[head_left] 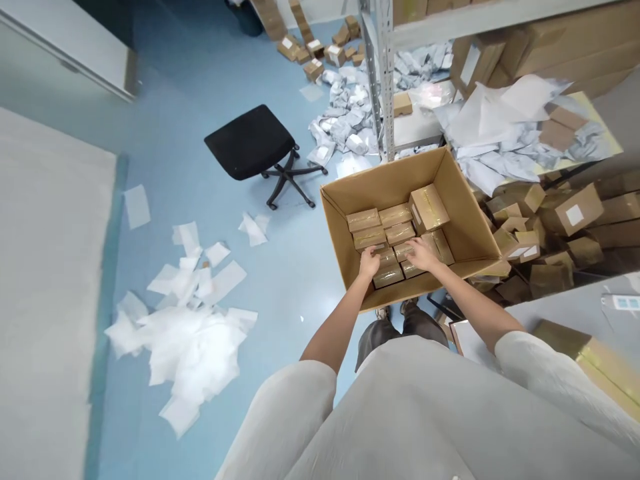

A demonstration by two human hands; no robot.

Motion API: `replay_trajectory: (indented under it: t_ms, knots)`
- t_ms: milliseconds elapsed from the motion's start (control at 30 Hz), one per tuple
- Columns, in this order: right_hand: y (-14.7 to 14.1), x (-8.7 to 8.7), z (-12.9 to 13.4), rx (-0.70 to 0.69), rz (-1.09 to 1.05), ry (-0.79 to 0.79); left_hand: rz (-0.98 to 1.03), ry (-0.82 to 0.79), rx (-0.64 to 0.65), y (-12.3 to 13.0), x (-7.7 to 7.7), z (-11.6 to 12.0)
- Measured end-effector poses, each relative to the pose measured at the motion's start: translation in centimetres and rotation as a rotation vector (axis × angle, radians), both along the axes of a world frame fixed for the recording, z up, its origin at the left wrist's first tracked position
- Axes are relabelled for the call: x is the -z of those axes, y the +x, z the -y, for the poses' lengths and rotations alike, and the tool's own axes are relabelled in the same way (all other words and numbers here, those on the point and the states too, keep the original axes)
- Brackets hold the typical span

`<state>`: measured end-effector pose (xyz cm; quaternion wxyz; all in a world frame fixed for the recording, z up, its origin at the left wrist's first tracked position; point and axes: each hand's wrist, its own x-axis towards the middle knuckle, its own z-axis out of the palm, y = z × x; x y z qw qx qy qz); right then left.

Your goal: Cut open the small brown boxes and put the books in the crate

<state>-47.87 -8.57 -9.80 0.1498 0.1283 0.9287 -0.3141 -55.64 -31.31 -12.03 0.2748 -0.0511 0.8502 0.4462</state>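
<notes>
A large open carton point(383, 187) stands in front of me, with several small taped cardboard boxes inside. Both of my hands reach into it. My left hand point(369, 263) has its fingers closed at the left end of a small cardboard box point(386, 257) near the carton's left wall. Curled over another small cardboard box point(403, 252), my right hand point(421, 255) hides part of it. More small boxes lie in rows around them, and a taller taped box point(429, 208) sits in the far right corner of the carton.
A black swivel chair point(253, 143) stands ahead to the left. Loose white sheets point(193, 343) cover floor at left. Grey mailing bags point(350, 113) lie heaped by the metal shelf post point(386, 80). Piled boxes point(575, 210) and a desk point(585, 303) are to the right.
</notes>
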Motion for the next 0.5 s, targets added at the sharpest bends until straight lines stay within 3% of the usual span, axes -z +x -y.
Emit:
replay_trajectory:
  t_ms: [267, 500]
  knots:
    - [-5.9, 7.4, -1.1, -0.209, 0.206, 0.025, 0.178, -0.082, -0.201, 0.0, 6.3, -1.8]
    - [-10.2, 16.3, 0.9, -0.337, 0.276, 0.086, 0.262, -0.285, -0.175, -2.0, 13.9, -2.7]
